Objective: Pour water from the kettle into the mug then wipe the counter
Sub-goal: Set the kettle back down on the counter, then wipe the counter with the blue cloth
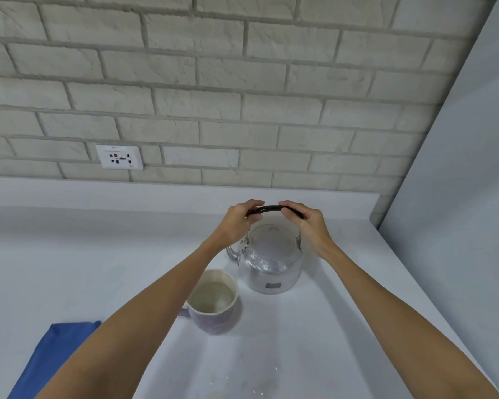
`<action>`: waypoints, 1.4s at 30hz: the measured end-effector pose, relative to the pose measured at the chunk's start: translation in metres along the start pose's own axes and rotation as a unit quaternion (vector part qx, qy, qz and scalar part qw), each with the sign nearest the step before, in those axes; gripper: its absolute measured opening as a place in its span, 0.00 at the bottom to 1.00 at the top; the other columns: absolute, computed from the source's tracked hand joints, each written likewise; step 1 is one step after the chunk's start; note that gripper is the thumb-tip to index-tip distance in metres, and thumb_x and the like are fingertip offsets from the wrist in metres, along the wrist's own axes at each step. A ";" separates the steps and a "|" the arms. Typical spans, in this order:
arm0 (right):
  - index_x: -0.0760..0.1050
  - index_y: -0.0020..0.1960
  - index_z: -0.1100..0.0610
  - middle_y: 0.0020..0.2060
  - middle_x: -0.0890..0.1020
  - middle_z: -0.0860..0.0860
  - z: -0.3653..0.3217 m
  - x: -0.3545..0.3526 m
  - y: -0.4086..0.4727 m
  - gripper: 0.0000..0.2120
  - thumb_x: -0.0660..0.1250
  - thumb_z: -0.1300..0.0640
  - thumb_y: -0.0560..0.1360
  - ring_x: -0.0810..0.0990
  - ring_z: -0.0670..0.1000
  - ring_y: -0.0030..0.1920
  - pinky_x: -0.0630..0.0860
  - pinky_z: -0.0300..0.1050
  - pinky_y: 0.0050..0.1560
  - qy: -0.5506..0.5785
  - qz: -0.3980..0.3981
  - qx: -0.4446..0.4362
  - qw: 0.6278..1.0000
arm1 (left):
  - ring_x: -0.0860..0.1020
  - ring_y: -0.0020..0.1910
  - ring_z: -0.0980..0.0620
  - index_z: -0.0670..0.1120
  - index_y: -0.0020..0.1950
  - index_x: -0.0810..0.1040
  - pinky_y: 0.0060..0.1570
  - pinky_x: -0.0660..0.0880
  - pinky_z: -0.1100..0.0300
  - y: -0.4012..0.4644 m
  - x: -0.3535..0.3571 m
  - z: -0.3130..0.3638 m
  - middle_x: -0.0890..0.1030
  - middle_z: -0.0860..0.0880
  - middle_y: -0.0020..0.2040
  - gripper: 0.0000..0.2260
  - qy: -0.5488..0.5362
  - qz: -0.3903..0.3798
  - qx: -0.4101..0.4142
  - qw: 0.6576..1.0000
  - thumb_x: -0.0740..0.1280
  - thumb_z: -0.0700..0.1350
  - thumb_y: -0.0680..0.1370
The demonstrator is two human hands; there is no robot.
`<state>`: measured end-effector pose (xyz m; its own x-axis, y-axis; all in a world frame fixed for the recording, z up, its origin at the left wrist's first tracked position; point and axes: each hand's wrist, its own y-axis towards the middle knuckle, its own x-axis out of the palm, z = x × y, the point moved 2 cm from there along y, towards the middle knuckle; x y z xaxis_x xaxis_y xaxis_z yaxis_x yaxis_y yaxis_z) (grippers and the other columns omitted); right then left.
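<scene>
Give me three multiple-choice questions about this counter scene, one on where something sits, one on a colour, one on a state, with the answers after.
1. Where is the mug relative to the kettle?
A. nearer the camera, to its left
B. behind it
C. on top of it

2. What colour is the cloth?
A. red
B. blue
C. green

3. What grips the kettle's handle?
A. neither hand
B. one hand only
C. both hands

Answers: 1 A, the mug stands in front-left of the kettle. 2 B, the cloth is plainly blue. 3 C, the left hand and right hand both close on it.
</scene>
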<state>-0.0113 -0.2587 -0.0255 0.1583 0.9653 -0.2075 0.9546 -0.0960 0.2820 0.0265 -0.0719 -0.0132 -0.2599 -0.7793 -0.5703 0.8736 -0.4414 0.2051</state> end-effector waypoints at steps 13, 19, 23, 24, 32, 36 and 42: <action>0.73 0.65 0.46 0.64 0.77 0.45 -0.087 -0.015 -0.032 0.26 0.71 0.43 0.69 0.74 0.40 0.64 0.68 0.37 0.66 -0.065 -0.070 -0.033 0.995 | 0.59 0.74 0.44 0.50 0.74 0.60 0.72 0.59 0.51 -0.052 -0.056 0.040 0.56 0.44 0.76 0.31 0.070 0.002 0.030 0.997 0.70 0.45 0.75; 0.79 0.55 0.56 0.40 0.86 0.53 -0.125 0.029 -0.077 0.10 0.68 0.56 0.75 0.83 0.48 0.39 0.77 0.37 0.43 -0.025 -0.092 -0.045 0.994 | 0.64 0.69 0.45 0.52 0.71 0.66 0.68 0.66 0.45 -0.118 -0.077 0.035 0.63 0.47 0.70 0.26 0.067 0.022 0.005 0.998 0.70 0.43 0.74; 0.80 0.45 0.60 0.31 0.83 0.51 -0.132 0.074 -0.110 0.05 0.69 0.58 0.75 0.78 0.48 0.32 0.75 0.35 0.36 -0.009 -0.126 -0.009 0.992 | 0.70 0.64 0.49 0.54 0.66 0.71 0.61 0.71 0.54 -0.166 -0.091 0.017 0.68 0.50 0.66 0.22 0.079 0.034 -0.031 0.996 0.70 0.43 0.75; 0.80 0.43 0.59 0.30 0.82 0.51 -0.131 0.086 -0.117 0.05 0.69 0.58 0.75 0.77 0.48 0.31 0.74 0.34 0.35 -0.009 -0.136 0.002 0.991 | 0.71 0.62 0.50 0.54 0.65 0.72 0.57 0.70 0.57 -0.178 -0.094 0.011 0.69 0.51 0.65 0.20 0.078 0.039 -0.045 0.995 0.70 0.43 0.75; 0.78 0.43 0.58 0.30 0.80 0.49 -0.100 0.191 -0.165 0.04 0.68 0.58 0.76 0.74 0.44 0.27 0.70 0.33 0.28 0.004 -0.224 0.096 0.970 | 0.74 0.58 0.46 0.48 0.64 0.74 0.54 0.68 0.59 -0.278 -0.115 -0.056 0.73 0.45 0.64 0.19 0.087 0.076 -0.190 0.975 0.69 0.38 0.74; 0.77 0.46 0.60 0.34 0.80 0.51 -0.076 0.244 -0.177 0.02 0.66 0.61 0.76 0.79 0.48 0.33 0.77 0.39 0.34 -0.016 -0.262 0.133 0.956 | 0.69 0.64 0.40 0.46 0.66 0.73 0.62 0.67 0.51 -0.318 -0.125 -0.091 0.71 0.41 0.67 0.20 0.154 0.079 -0.286 0.942 0.68 0.38 0.75; 0.75 0.55 0.62 0.52 0.79 0.55 -0.054 0.304 -0.170 0.11 0.66 0.58 0.74 0.78 0.53 0.47 0.77 0.48 0.51 -0.102 -0.272 0.165 0.942 | 0.63 0.64 0.36 0.48 0.72 0.62 0.58 0.67 0.44 -0.362 -0.132 -0.111 0.64 0.40 0.69 0.27 0.168 0.114 -0.416 0.886 0.68 0.45 0.75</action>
<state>-0.1390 0.0644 -0.0861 -0.3643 0.8295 -0.4233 0.9296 0.2970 -0.2180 -0.2099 0.2401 -0.1004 -0.0232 -0.5683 -0.8225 0.9247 0.3005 -0.2337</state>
